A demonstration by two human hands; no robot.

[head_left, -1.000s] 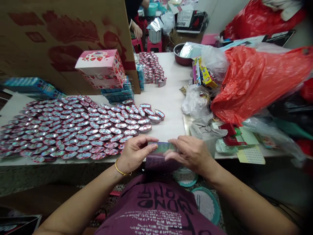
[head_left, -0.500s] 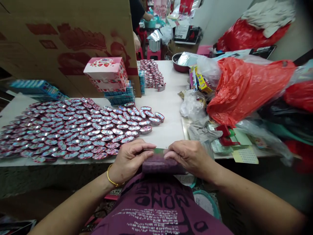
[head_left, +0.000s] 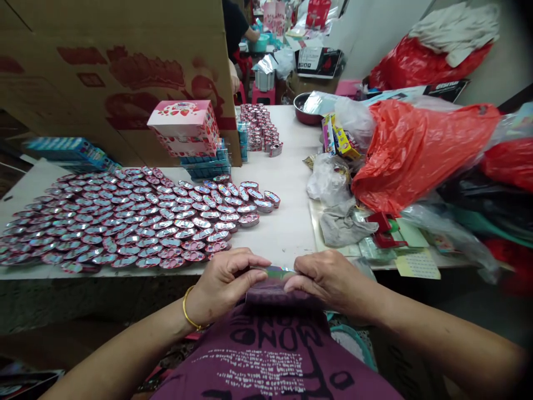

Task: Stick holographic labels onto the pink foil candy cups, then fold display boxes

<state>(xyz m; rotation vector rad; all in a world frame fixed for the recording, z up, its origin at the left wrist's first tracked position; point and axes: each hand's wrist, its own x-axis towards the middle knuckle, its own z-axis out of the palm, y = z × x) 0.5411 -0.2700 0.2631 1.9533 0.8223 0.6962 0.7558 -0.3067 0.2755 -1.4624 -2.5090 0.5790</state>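
Observation:
Between my hands, in front of the purple shirt, is a shiny see-through plastic sheet (head_left: 272, 290) with a rainbow-tinted upper edge. My left hand (head_left: 229, 278), with a gold bangle at the wrist, pinches its left end between thumb and fingers. On the other end, my right hand (head_left: 327, 276) is closed, thumb against curled fingers. Just past my left hand, many small oval packets (head_left: 137, 222) with silvery tops and reddish rims stand packed together on the white table (head_left: 287, 211).
A large cardboard box (head_left: 175, 33) stands behind the packets, with a pink strawberry-print box (head_left: 183, 128) before it. More oval packets (head_left: 260, 128) stand farther back. At right lie plastic bags (head_left: 416, 150), a grey cloth (head_left: 343, 225) and a red tape dispenser (head_left: 385, 230). A co-worker's arm (head_left: 250, 33) shows beyond.
Both hands have come slightly lower in the picture with the plastic sheet, and its rainbow-tinted edge shows more clearly between them. The packets on the table stay as they were.

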